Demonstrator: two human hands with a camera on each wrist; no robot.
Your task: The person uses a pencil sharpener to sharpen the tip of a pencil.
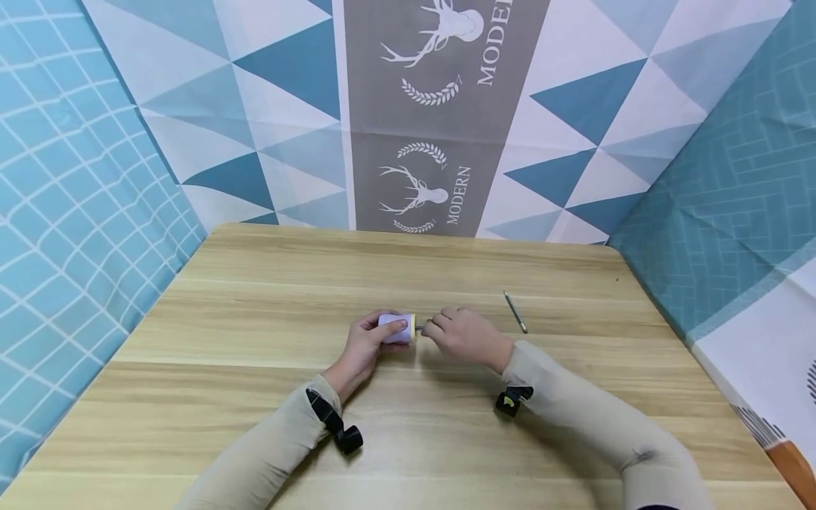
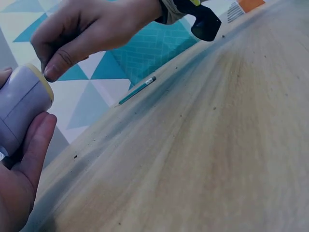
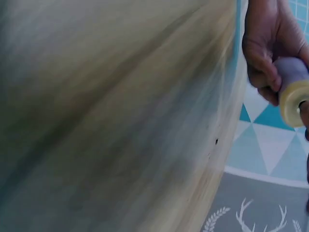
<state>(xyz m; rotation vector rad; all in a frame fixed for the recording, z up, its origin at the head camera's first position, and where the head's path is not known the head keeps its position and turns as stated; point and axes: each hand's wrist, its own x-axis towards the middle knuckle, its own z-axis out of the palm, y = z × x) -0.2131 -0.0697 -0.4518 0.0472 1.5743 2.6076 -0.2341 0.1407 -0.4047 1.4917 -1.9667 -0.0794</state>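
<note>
My left hand (image 1: pixel 362 348) grips a lavender cylindrical pencil sharpener (image 1: pixel 393 330) with a pale yellow end, lying sideways just over the table. From the right, my right hand (image 1: pixel 468 337) pinches a thin dark pencil (image 1: pixel 419 328). Only a short length of it shows between the fingertips and the sharpener's yellow end, and the rest is hidden in the hand. The right wrist view shows a round hole in the sharpener's yellow face (image 3: pixel 291 107), with a fingertip right at it. In the left wrist view, thumb and fingers wrap the lavender body (image 2: pixel 21 104).
Beyond the right hand, a green pencil (image 1: pixel 515 312) lies on the wooden table (image 1: pixel 255 411). Patterned cloth walls (image 1: pixel 421 142) stand along the back and both sides. Each sleeve carries a black wrist strap with a small camera (image 1: pixel 348 440).
</note>
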